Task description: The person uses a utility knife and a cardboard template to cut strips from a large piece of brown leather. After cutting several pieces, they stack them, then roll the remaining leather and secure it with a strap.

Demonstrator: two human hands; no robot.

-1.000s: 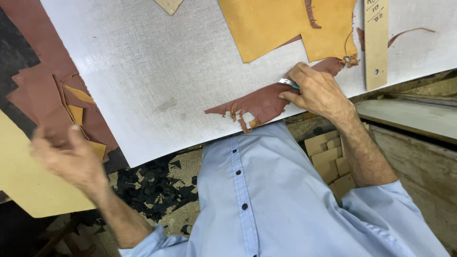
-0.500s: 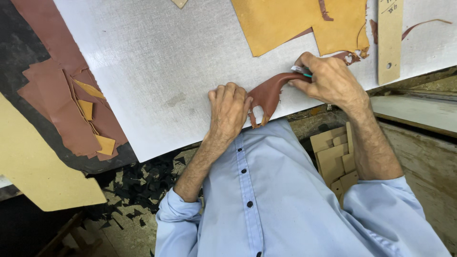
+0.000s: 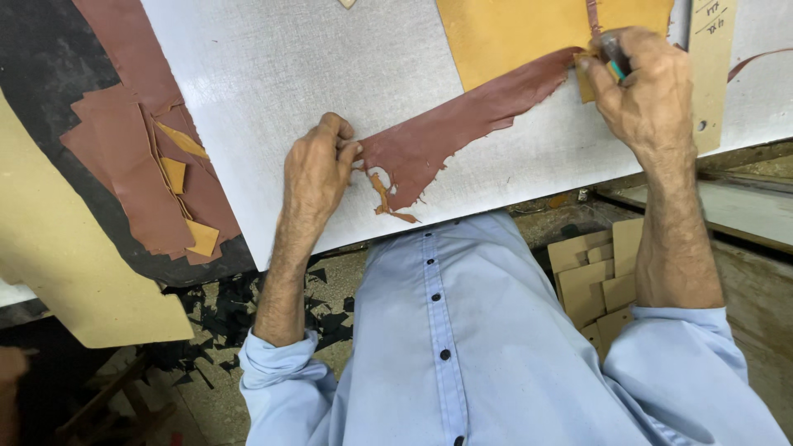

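Observation:
A long reddish-brown leather strip with ragged edges lies stretched across the white cutting board. My left hand pinches its near left end against the board. My right hand presses the strip's far right end and also holds a small tool with a teal handle. A tan leather sheet lies under the strip's right end.
Brown and tan leather offcuts are piled on a dark mat at the left. A large tan sheet hangs off the left edge. A cardboard ruler-like strip lies at right. Cardboard pieces and black scraps sit below.
The strip was bunched up under both hands near the board's edge; now the hands have moved apart and the strip is pulled out flat. One second ago my left hand was over the left offcuts.

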